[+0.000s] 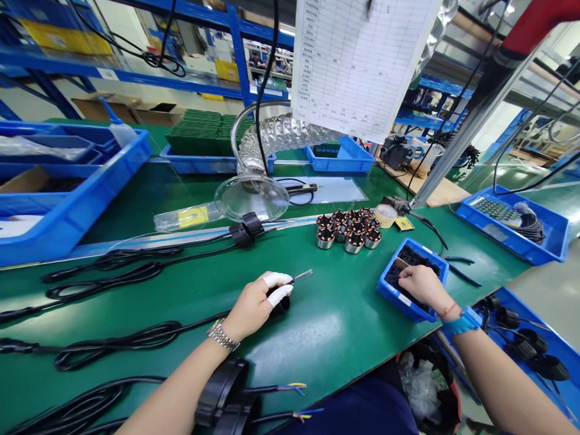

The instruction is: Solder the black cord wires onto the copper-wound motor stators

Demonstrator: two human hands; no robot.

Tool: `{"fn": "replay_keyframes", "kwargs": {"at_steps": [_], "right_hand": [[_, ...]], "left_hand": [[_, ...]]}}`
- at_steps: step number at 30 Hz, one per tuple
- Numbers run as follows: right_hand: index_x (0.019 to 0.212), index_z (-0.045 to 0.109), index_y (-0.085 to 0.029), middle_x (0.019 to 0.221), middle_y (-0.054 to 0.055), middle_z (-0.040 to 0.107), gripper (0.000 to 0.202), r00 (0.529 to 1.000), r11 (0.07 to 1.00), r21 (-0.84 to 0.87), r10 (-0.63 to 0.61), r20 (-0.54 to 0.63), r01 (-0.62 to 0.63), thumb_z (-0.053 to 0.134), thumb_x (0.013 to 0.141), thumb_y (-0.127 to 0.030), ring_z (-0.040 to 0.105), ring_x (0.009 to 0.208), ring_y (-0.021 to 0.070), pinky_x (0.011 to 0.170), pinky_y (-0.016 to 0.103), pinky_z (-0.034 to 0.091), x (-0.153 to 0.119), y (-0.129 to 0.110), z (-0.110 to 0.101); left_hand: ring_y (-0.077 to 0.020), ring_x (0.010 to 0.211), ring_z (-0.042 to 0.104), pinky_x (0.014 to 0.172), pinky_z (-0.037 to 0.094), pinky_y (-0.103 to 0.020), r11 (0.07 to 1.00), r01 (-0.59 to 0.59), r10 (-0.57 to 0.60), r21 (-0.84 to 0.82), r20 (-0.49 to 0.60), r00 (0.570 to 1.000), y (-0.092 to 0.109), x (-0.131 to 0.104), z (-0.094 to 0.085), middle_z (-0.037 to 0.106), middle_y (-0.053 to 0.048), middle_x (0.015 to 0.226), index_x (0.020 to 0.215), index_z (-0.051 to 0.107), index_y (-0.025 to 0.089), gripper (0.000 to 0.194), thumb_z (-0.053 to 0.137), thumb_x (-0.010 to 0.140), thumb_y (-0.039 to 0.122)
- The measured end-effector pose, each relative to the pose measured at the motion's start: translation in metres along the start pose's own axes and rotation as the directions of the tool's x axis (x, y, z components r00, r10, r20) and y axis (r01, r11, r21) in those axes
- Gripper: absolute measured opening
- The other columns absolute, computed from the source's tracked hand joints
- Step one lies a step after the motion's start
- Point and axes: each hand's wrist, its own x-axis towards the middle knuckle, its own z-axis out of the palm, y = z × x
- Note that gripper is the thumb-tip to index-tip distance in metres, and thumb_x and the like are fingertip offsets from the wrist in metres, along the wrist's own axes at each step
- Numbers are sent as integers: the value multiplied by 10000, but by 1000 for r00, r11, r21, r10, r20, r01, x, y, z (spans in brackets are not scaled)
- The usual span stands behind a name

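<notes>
My left hand [262, 299], with white covers on thumb and forefinger, pinches a black power cable near its stripped end, where thin coloured wires [305, 274] stick out. A round black cap [280, 305] on that cable is partly hidden beneath the hand. My right hand [420, 284] reaches into a small blue bin [408, 307] of small black parts, its fingers bunched among them; what they hold, if anything, is hidden. Near my left forearm lie more black caps [222, 384] on cables with bare coloured wire ends [292, 387].
Copper-wound motor stators [354, 241] stand grouped beside a tape roll [385, 214]. Behind them are a clear fume hood [251, 198] and a hanging paper form [359, 60]. Coiled black cables [121, 345] lie left; blue trays [515, 234] stand on both sides.
</notes>
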Motion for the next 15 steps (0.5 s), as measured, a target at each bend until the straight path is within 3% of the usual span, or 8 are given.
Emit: {"fn": "replay_keyframes", "kwargs": {"at_steps": [5,9,10,12,14,15], "right_hand": [[775,665,-158,770,40,670,242,998,966,254,-31,-51,43,504,716,-329,598,662,154,619,246,451,-9,11,-10],[844,600,-132,709,45,646,334,995,870,484,-63,-80,94,470,765,-430,579,583,124,561,240,471,-19,-7,-11],[841,586,-133,687,41,636,322,994,797,594,-75,-85,111,494,759,-430,574,568,118,556,240,474,-21,-19,-9],[811,574,-140,662,29,622,268,990,549,824,-107,-96,139,587,715,-389,569,561,111,554,242,475,-22,-48,-1],[775,585,-145,652,21,619,222,981,293,942,-150,-121,161,655,670,-328,562,551,105,542,240,470,-20,-82,8],[764,592,-148,657,19,622,204,975,218,959,-168,-144,179,666,662,-308,564,554,104,544,240,471,-18,-100,13]], "left_hand": [[-161,770,576,741,444,-292,1000,22,-22,2,2,1000,2,0,0,633,-32,844,943,605,187,275,436,818,364],[-167,780,573,750,431,-296,1000,19,-19,-20,3,1000,4,2,-2,637,-29,831,904,625,190,293,404,828,368],[-169,780,573,750,429,-295,999,19,-19,-34,5,1000,5,2,-2,640,-28,824,879,627,187,297,399,829,369],[-169,768,574,744,426,-289,997,29,-28,-69,3,1000,7,3,-3,646,-24,810,836,627,180,304,392,830,374],[-166,745,572,728,426,-284,993,50,-50,-105,2,999,8,3,-4,649,-20,794,816,621,175,308,393,828,382],[-165,736,570,719,426,-282,991,60,-60,-121,1,998,8,3,-4,649,-19,786,812,618,173,308,396,827,385]]}}
